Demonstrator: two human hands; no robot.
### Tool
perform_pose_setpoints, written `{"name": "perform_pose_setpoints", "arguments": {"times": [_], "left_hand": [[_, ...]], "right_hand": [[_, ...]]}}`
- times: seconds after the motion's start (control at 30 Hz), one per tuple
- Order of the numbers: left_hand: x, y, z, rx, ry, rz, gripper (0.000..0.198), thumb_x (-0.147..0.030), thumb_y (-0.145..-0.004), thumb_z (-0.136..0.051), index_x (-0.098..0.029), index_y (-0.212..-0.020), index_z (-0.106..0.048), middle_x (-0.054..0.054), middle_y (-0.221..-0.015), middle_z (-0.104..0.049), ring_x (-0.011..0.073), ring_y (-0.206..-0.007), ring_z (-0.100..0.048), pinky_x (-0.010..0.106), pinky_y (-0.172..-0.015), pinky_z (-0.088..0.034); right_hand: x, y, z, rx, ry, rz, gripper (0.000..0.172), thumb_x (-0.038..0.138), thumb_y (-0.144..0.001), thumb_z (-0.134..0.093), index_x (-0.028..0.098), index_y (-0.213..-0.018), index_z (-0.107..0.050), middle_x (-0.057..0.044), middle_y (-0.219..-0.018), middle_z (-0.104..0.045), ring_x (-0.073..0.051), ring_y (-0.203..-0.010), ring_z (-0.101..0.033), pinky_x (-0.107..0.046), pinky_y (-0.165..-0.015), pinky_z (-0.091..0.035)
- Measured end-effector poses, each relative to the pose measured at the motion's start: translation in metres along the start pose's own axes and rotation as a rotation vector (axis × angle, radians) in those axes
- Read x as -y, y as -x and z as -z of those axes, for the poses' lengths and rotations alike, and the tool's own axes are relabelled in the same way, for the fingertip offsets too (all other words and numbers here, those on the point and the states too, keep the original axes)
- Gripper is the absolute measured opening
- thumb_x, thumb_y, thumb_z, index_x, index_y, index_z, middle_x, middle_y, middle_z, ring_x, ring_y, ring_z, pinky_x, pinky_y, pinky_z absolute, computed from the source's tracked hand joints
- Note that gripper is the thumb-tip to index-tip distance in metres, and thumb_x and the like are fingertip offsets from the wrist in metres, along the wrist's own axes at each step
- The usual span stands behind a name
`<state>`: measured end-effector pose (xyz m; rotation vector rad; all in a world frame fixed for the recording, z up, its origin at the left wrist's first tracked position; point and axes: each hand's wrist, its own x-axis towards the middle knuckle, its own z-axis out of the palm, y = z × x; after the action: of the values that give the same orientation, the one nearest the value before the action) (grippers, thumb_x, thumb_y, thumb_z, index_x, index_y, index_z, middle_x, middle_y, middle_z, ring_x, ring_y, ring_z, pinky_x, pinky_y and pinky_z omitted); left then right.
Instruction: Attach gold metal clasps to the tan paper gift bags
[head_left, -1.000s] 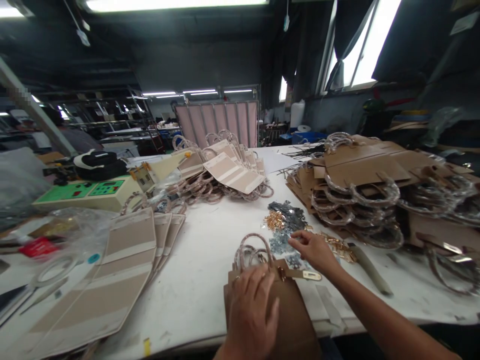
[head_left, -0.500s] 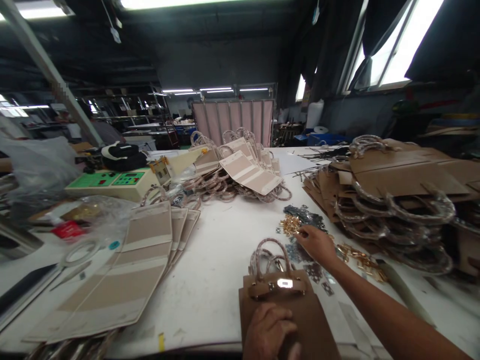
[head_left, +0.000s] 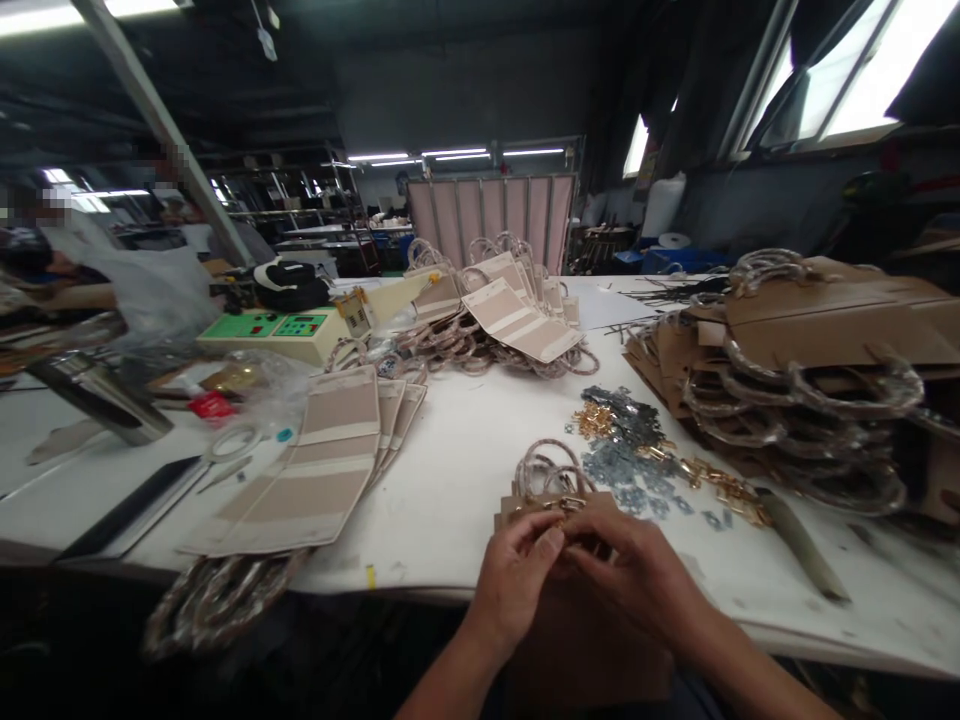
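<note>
A brown paper bag [head_left: 581, 640] with wrapped loop handles [head_left: 546, 468] lies at the near edge of the white table [head_left: 465, 470]. My left hand [head_left: 516, 580] and my right hand [head_left: 637, 570] meet over its top edge, fingers pinched round a small gold fitting [head_left: 571, 505] on the bag. Beyond them lie a scatter of silver metal plates [head_left: 630, 465] and small heaps of gold fittings [head_left: 596, 420].
Stacked brown bags [head_left: 802, 370] rise on the right. Flat beige bag panels [head_left: 322, 470] lie left, more bags [head_left: 502, 320] at the back. A green-topped machine [head_left: 277, 330], a tape roll [head_left: 229, 442] and plastic wrap sit far left. A long flat tool [head_left: 799, 545] lies right.
My right hand left the metal parts and came back to the bag's top. My left hand moved up from the bag's lower part to meet it. The view has shifted.
</note>
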<state>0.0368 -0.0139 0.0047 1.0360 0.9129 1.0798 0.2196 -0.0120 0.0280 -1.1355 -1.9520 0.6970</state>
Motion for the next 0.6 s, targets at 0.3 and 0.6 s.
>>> {"name": "perform_pose_setpoints", "arguments": {"times": [0.3,0.6], "left_hand": [[0.001,0.024,0.005,-0.131,0.098,0.010,0.044,-0.042,-0.072,-0.090,-0.015,-0.104,-0.078,0.005,-0.086,-0.078,0.0132,-0.070,-0.068,0.025,-0.071,-0.056],[0.007,0.045,-0.001,-0.176,-0.153,-0.046,0.041,-0.047,-0.075,-0.083,-0.017,-0.103,-0.080,0.010,-0.098,-0.080,0.0245,-0.093,-0.072,0.031,-0.085,-0.056]], "right_hand": [[0.014,0.021,-0.016,-0.109,-0.231,-0.140,0.014,0.039,-0.092,-0.074,0.028,-0.098,-0.078,0.001,-0.092,-0.079,-0.018,-0.079,-0.073,-0.025,-0.073,-0.058],[0.008,0.037,-0.024,-0.143,-0.099,-0.185,0.024,0.056,-0.082,-0.075,0.033,-0.087,-0.081,-0.001,-0.089,-0.080,-0.025,-0.085,-0.078,-0.029,-0.074,-0.064]]}}
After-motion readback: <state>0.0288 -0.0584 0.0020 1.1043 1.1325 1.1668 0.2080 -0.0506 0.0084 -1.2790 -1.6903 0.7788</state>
